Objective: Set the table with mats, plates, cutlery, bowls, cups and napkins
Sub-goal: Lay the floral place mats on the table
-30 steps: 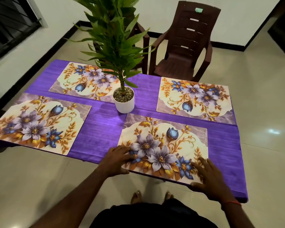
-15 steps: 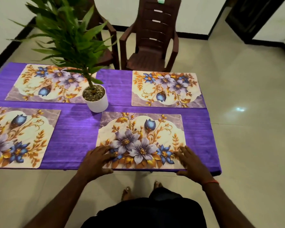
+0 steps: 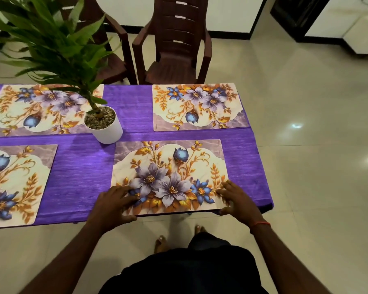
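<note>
Several floral place mats lie on a purple table (image 3: 83,177). The near right mat (image 3: 168,166) lies at the table's front edge. My left hand (image 3: 113,203) rests flat on its front left corner with the thumb under the edge. My right hand (image 3: 237,200) rests on its front right corner, fingers spread. Another mat (image 3: 198,107) lies at the far right, one (image 3: 36,109) at the far left and one (image 3: 15,183) at the near left. No plates, cutlery, bowls, cups or napkins are in view.
A potted green plant in a white pot (image 3: 104,126) stands in the table's middle. Two brown plastic chairs (image 3: 174,45) stand behind the far edge. Shiny tiled floor (image 3: 317,166) spreads to the right; my bare feet (image 3: 164,242) show below the table.
The near right mat has been turned to sit square with the table's front edge. Both hands stayed on its front corners. My view has swung to the right.
</note>
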`<state>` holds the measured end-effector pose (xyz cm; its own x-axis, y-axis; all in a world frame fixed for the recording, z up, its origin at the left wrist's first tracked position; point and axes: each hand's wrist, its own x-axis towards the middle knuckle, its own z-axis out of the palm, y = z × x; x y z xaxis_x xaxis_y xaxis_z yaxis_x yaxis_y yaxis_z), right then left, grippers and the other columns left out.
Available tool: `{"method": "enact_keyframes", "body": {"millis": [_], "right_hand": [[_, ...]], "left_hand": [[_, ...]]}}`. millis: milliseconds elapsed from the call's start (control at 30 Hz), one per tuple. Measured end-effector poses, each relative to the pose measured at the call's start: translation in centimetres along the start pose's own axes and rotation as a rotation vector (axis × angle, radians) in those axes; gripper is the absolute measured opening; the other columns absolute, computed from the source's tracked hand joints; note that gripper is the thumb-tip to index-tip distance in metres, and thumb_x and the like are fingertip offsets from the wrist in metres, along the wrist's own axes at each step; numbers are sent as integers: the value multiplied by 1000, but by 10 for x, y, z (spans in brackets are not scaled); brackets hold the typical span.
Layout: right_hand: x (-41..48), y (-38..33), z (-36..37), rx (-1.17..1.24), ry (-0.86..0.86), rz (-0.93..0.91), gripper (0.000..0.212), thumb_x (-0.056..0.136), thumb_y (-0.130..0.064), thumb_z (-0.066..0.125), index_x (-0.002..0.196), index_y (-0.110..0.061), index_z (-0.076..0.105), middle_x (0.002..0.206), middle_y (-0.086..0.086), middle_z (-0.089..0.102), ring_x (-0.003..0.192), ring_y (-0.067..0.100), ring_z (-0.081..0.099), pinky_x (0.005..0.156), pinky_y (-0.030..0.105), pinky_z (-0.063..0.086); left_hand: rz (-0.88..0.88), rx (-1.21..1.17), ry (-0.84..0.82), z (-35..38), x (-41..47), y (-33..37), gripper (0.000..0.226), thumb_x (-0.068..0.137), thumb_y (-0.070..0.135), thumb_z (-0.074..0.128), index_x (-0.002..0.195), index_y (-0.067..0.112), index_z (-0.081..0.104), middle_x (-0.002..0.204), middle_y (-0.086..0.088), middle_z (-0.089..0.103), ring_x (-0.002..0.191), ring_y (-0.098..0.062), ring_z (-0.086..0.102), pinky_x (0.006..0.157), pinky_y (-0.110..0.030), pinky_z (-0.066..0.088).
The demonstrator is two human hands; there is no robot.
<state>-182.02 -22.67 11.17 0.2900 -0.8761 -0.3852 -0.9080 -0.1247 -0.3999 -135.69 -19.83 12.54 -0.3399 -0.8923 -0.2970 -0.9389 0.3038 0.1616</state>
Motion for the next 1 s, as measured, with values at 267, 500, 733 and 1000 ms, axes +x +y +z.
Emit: {"method": "enact_keyframes", "body": {"millis": [267, 500, 733, 1000], "right_hand": [[1, 1, -3, 6, 6, -11, 77, 78, -46, 82, 146, -32, 47, 161, -5, 31, 153, 17, 16, 119, 43, 32], [4, -3, -10, 23, -17, -12, 80, 76, -43, 84, 145, -30, 47, 161, -5, 31, 152, 17, 15, 118, 41, 30], [2, -7, -15, 57, -22, 11, 79, 76, -39, 85, 146, -28, 48, 162, -4, 30, 153, 17, 14, 119, 40, 27], [2, -6, -18, 69, -10, -3, 78, 76, -39, 85, 144, -25, 50, 161, -3, 32, 152, 17, 16, 119, 36, 24]], "left_hand": [[-10, 39, -34, -5, 0, 3, 74, 53, 73, 83, 118, 41, 69, 129, 0, 65, 108, -27, 64, 69, -45, 56], [-32, 1, -13, -2, -4, 4, 68, 54, 70, 84, 115, 43, 69, 128, 1, 66, 103, -26, 65, 70, -43, 52], [-54, -41, -4, -1, -3, 5, 67, 55, 70, 82, 115, 43, 69, 128, 2, 65, 103, -25, 64, 71, -44, 50], [-50, -72, -3, -3, 0, 2, 70, 53, 72, 84, 114, 43, 70, 129, 6, 63, 106, -21, 62, 71, -42, 49]]}}
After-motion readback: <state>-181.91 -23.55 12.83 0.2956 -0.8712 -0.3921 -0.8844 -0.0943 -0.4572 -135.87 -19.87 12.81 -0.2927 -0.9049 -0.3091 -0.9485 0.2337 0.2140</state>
